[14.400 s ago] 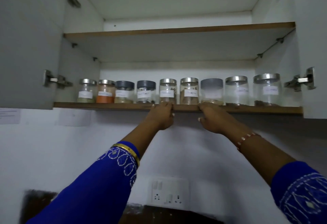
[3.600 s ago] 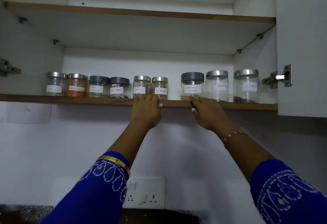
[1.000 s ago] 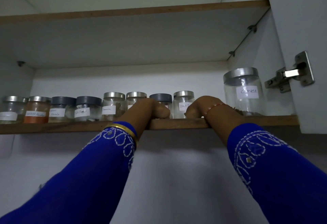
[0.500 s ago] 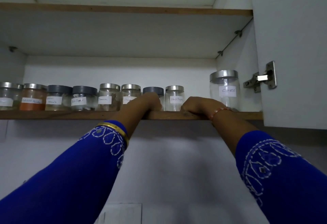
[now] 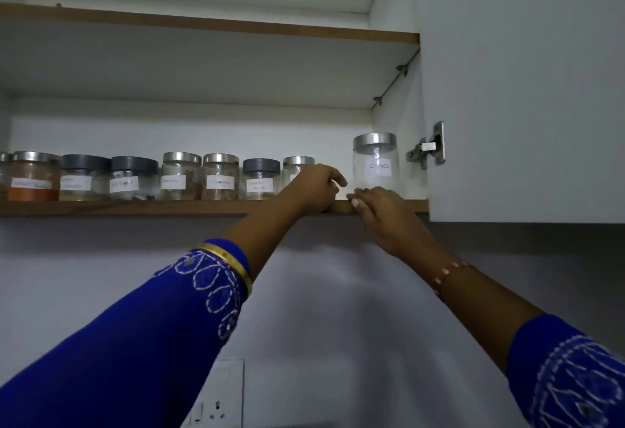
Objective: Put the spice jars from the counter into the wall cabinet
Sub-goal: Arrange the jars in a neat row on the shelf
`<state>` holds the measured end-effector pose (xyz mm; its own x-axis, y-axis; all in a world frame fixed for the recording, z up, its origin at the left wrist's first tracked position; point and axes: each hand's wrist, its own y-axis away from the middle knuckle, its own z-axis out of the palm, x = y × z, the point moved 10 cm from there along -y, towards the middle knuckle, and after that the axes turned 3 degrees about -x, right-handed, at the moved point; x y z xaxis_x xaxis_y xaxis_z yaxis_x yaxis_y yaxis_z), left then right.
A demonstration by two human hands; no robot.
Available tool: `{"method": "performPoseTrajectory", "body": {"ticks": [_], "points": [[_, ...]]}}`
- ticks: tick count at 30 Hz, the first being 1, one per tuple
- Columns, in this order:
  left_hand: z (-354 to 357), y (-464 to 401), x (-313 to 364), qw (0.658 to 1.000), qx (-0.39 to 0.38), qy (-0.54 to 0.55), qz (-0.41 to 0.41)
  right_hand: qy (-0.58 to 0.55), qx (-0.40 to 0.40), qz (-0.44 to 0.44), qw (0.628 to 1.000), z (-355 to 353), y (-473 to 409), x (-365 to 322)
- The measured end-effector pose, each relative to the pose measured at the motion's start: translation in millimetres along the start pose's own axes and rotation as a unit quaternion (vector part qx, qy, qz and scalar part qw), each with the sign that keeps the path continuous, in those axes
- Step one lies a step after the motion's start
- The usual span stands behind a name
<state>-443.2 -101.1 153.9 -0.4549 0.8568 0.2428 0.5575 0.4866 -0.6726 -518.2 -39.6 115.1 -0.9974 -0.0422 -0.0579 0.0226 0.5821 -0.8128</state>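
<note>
Both arms reach up to the lower shelf (image 5: 135,208) of the open wall cabinet (image 5: 507,89), where a row of labelled spice jars stands from nine o'clock across to about two o'clock. The left hand (image 5: 313,187) lies on the shelf's front edge in front of a small steel-lidded jar (image 5: 297,165), its fingers curled over toward that jar; whether they actually grip it I cannot tell. The right hand (image 5: 375,204) sits just beside it, toward three o'clock, fingers held together and bent over the shelf edge at the foot of the taller jar (image 5: 375,163) labelled cloves, holding nothing. Further toward nine o'clock stand two grey-lidded jars (image 5: 110,177) and a jar of orange powder (image 5: 32,177). A wall socket (image 5: 216,397) shows at six o'clock.
</note>
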Motion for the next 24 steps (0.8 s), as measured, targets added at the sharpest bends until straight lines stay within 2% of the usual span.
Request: {"method": "performPoseTrajectory", "body": {"ticks": [4, 9, 12, 17, 24], "points": [[18.6, -3.8, 13.0, 0.999, -0.035, -0.006, -0.010, 0.008, 0.029, 0.057, 0.998, -16.9, 11.8, 35.1], [35.1, -10.0, 18.6, 0.995, -0.091, -0.041, -0.011, 0.066, -0.032, 0.082, 0.994, -5.2, 6.5, 47.3], [38.0, -17.7, 14.2, 0.992, -0.115, -0.033, -0.037, 0.099, -0.039, 0.089, 0.990, -1.8, -2.8, 47.6], [45.1, -26.2, 12.0, 0.988, -0.140, -0.030, -0.059, 0.087, -0.101, 0.096, 0.986, 6.8, -15.9, 55.0], [54.9, -45.3, -6.2, 0.972, -0.186, -0.100, -0.101, 0.055, -0.223, 0.109, 0.967, 17.5, -28.4, 55.1]]}}
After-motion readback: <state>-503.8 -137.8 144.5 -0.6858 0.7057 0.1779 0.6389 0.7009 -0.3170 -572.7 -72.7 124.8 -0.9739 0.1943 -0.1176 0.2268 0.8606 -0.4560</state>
